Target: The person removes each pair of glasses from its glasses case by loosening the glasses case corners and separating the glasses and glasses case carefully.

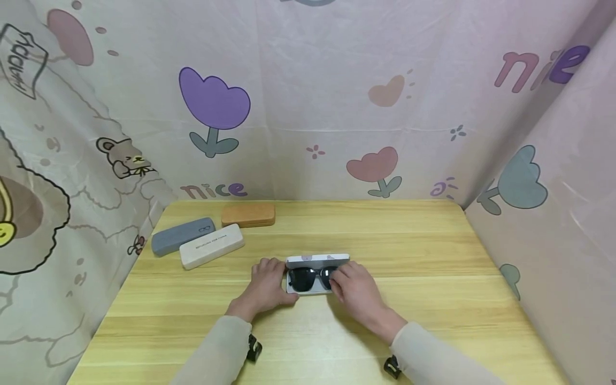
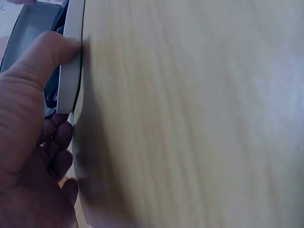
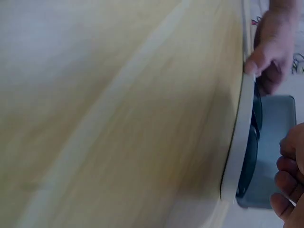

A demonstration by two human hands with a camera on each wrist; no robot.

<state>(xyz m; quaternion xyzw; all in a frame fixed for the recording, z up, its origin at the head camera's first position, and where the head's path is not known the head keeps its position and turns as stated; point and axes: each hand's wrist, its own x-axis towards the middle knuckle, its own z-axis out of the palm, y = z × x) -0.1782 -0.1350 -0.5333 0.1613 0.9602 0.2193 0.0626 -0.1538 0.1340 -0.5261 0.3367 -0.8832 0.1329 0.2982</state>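
Your left hand (image 1: 263,286) reaches in from the near left, holding the left end of an open glasses case (image 1: 317,263): the thumb presses the near wall, the other fingers bend around the left end. Your right hand (image 1: 357,293) slants in from the near right, its fingers curled in narrow over the case's right end; you can't tell whether they pinch anything. The sunglasses (image 1: 303,279) lie in the case, dark lenses toward you, the right one partly covered by that hand. The lid is open on the far side.

From the head view, your left thumb's contact is small; the left wrist view shows its tip against the wall. The right wrist view gives you the bent fingers of your right hand beside the lid's grey lining, which the head view hides behind your knuckles.

The pale wood-grain table (image 1: 433,267) also carries three closed cases at far left: a blue-grey case (image 1: 180,237), a white case (image 1: 212,247) touching or just beside it, and a brown case (image 1: 248,215) farther back. A pale printed cloth (image 1: 298,80) with tulips and "nice" lettering hangs behind and at both sides.
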